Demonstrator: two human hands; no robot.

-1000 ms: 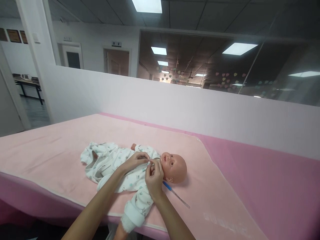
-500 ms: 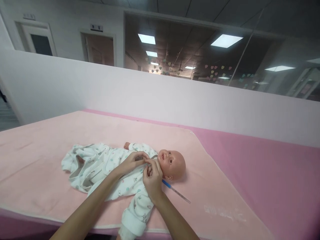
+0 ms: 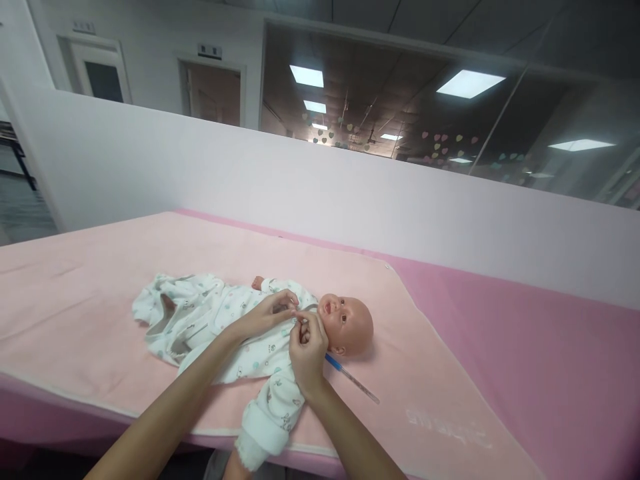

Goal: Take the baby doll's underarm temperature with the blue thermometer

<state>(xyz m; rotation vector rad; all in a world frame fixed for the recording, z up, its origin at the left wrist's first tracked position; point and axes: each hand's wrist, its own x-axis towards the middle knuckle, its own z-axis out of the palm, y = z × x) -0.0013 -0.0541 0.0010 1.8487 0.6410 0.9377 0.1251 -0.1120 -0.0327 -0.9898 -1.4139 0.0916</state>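
A baby doll (image 3: 350,325) lies on its back, its head toward the right. It wears a white patterned romper (image 3: 260,353), whose legs spread loosely to the left. At the doll's neckline, my left hand (image 3: 273,313) and my right hand (image 3: 307,343) meet, fingertips pinched on the collar of the romper. Fingers hide the exact spot being held. Beside the doll's head, close to my right hand, rests a thin thermometer-like stick with a blue end (image 3: 353,378).
A pale pink blanket (image 3: 415,373) covers most of the darker pink table surface (image 3: 500,313). Behind the table rises a low white partition (image 3: 300,180), with windows above it. One doll arm in its sleeve (image 3: 267,420) reaches over the near edge.
The view has shifted slightly, so the scene sits a little to the right. Both hands stay at the doll's collar, with only small finger movements.
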